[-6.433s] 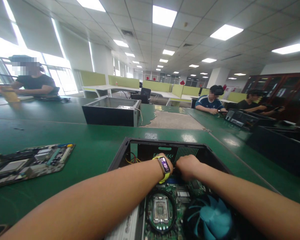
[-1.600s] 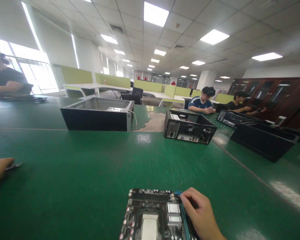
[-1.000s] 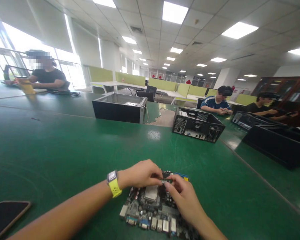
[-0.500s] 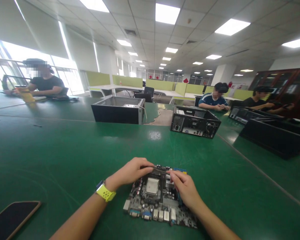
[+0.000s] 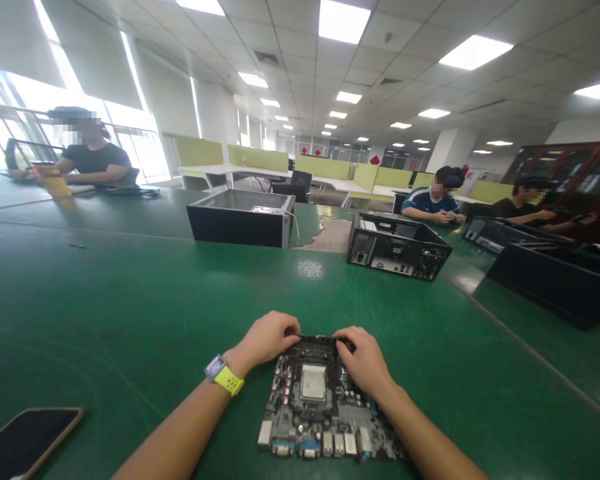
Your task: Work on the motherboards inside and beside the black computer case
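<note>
A motherboard (image 5: pixel 330 427) lies flat on the green table, its port edge toward me. A pale square processor (image 5: pixel 313 383) sits in its socket. Along the board's far edge, a dark, thin RAM stick (image 5: pixel 317 339) spans between my hands, at the memory slots. My left hand (image 5: pixel 270 337), with a watch on a yellow strap at the wrist, is pinched closed at the stick's left end. My right hand (image 5: pixel 363 360) has curled fingers at its right end, over the board's right part. Whether the stick is seated in a slot cannot be made out.
A phone (image 5: pixel 27 440) lies at the near left. Farther off stand an open computer case (image 5: pixel 237 223), a second case (image 5: pixel 397 250) with its rear ports facing me, and a dark case (image 5: pixel 555 283) at the right. Several people sit around the table.
The RAM stick was slanted above the board and now lies level along its far edge. My hands have levelled out at its ends. The view has shifted slightly.
</note>
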{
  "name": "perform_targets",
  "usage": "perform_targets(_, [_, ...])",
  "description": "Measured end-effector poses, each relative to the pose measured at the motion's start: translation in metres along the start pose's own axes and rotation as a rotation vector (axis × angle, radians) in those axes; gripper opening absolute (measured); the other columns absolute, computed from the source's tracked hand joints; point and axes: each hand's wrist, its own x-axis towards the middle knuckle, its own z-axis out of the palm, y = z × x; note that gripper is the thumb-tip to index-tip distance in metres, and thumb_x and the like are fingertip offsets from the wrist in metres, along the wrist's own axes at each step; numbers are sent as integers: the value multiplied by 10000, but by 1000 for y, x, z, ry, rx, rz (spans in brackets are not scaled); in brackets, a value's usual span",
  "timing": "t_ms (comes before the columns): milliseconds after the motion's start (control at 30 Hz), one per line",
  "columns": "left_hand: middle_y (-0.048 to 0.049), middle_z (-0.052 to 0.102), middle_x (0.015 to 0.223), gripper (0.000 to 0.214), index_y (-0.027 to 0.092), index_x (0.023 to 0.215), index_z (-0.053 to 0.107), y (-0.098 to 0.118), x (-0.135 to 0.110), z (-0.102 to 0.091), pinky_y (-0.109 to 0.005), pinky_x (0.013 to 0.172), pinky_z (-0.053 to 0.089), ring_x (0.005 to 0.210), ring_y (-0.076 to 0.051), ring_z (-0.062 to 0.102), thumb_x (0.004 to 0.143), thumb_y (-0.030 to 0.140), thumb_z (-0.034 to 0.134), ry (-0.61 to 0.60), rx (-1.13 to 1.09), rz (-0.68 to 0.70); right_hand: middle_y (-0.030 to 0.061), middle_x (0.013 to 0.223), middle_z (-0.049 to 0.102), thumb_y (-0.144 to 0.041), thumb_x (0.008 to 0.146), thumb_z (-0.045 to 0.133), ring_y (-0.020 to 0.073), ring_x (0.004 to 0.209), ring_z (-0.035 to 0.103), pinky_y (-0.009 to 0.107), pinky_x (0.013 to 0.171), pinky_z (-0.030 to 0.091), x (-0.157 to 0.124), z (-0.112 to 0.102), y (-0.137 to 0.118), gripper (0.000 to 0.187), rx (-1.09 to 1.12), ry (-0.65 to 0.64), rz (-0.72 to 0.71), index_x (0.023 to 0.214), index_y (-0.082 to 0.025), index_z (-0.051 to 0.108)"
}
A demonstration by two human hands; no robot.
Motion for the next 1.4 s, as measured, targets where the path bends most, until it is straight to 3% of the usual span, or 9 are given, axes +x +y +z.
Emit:
perform_targets(400, [-9, 666, 779, 118, 218, 766, 651, 9, -1, -3, -238, 631, 375, 717, -152, 573, 756, 258, 541, 5, 129, -13, 46, 897, 669, -190, 823, 516, 177, 869, 583, 297, 807, 436, -4, 5, 9, 226, 42, 16, -22, 967, -189, 691])
perform_targets(567, [-6, 666, 776, 112, 228, 760, 648, 10, -1, -2, -239, 595, 355, 703, -155, 574, 730, 257, 544, 8, 159, -55, 56, 872, 656, -202, 819, 521, 181, 853, 586, 299, 789, 443, -4, 5, 8, 192, 46, 28, -13, 899, -186, 695])
perform_targets(1400, [-11, 684, 824, 154, 237, 811, 675, 8, -1, -6, -249, 658, 400, 775, -173, 596, 796, 281, 528, -26, 130, -30, 48, 863, 649, -168, 795, 493, 172, 824, 596, 290, 763, 456, -2, 5, 10, 211, 65, 23, 39, 882, -187, 685])
